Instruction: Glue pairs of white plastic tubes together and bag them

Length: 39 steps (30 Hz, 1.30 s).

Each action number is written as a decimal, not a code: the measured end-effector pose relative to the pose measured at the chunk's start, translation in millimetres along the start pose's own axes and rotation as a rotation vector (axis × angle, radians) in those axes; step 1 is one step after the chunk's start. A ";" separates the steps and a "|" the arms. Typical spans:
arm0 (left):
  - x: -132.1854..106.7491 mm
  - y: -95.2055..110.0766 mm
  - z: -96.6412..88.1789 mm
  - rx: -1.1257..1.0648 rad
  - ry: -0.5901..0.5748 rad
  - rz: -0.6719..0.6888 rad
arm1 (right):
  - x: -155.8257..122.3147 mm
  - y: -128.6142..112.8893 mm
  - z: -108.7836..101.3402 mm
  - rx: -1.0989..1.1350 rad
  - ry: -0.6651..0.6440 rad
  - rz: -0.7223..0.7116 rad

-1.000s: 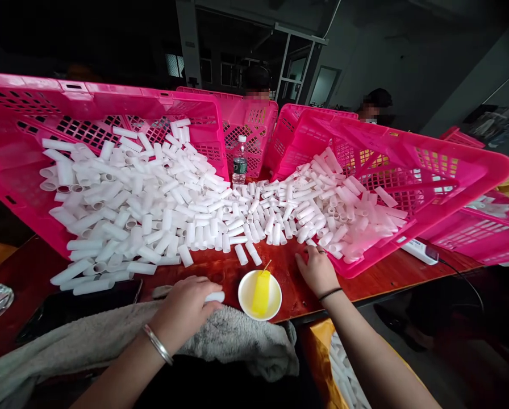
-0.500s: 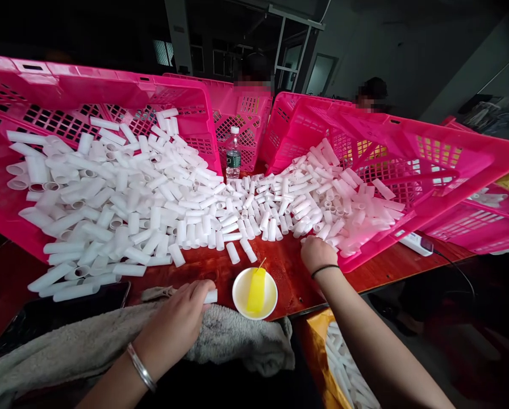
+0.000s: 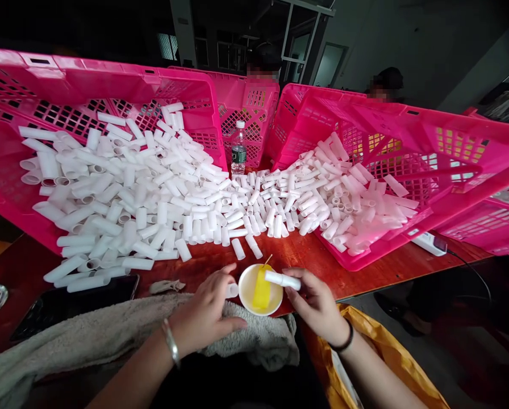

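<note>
On the red surface (image 3: 203,264), the right hand (image 3: 318,304) pinches a white tube (image 3: 282,279) over the bowl (image 3: 261,289); the left hand (image 3: 205,312) grips a small tube (image 3: 232,290) just beside it.

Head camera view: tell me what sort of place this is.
Most likely a small workshop for hand assembly. Tipped pink crates spill hundreds of identical white tubes across a wooden table. The right hand holds one tube beside a small bowl, and other people sit behind the crates.

A small, dim workshop for piecework: tipped pink plastic crates (image 3: 122,85) spill hundreds of white plastic tubes (image 3: 152,193) across a shared wooden worktable (image 3: 365,272).
</note>
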State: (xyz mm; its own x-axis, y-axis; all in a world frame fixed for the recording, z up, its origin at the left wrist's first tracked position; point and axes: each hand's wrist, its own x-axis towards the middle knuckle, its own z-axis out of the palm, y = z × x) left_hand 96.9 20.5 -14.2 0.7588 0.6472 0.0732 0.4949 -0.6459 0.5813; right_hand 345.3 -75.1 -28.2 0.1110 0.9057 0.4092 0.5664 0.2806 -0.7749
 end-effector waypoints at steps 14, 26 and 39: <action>22.4 6.6 30.3 -0.143 0.105 0.030 | 3.7 15.7 15.7 -0.224 -0.138 -0.092; 22.9 5.0 32.2 -0.138 0.127 0.059 | -4.0 10.7 12.7 -0.206 -0.148 -0.061; 23.2 3.9 33.3 -0.111 0.135 0.075 | -14.1 8.0 12.1 -0.186 -0.098 -0.050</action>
State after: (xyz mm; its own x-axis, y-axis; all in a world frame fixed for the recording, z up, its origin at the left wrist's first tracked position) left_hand 130.5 19.5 -37.3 0.7242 0.6524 0.2234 0.3837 -0.6504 0.6556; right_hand 338.3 -81.7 -46.0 0.0045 0.9212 0.3891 0.7112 0.2705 -0.6489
